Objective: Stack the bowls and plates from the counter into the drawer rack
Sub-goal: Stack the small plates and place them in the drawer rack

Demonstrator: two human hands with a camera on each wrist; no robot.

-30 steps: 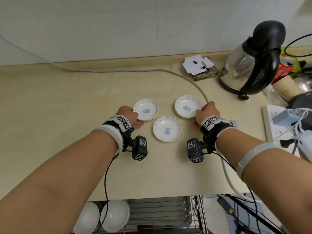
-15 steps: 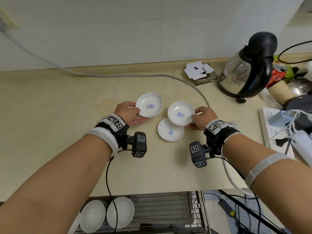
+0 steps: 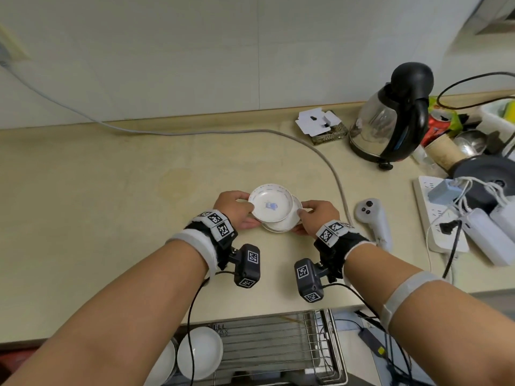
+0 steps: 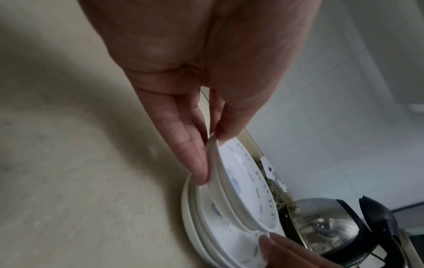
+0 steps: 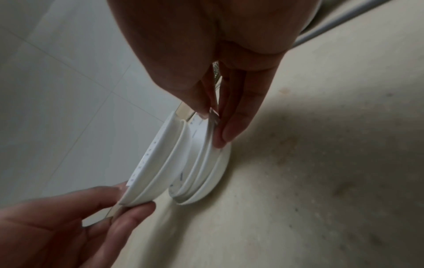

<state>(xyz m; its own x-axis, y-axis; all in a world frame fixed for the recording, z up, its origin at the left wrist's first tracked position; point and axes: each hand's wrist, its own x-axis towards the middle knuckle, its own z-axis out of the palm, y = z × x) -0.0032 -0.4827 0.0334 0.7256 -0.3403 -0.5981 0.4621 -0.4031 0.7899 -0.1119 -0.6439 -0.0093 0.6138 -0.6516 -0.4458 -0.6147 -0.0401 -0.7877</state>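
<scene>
While overhead overlaps them, wrist views show left hand (image 3: pixel 235 208) pinching top plate (image 3: pixel 271 203) tilted — right hand (image 3: pixel 316 215) pinching lower stack (image 5: pixel 206 174).

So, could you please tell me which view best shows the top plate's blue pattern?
The head view: the top plate faces the camera, its blue centre motif showing. The left wrist view shows it obliquely; the right wrist view shows mainly its underside.

White plates (image 3: pixel 269 205) with blue centre motif and blue rim dashes, on beige counter (image 3: pixel 111 190). At five o'clock, plain white bowls (image 3: pixel 200 352) in silver rack (image 3: pixel 278 341). At two o'clock, black-trimmed clear kettle (image 3: pixel 390 118).
</scene>
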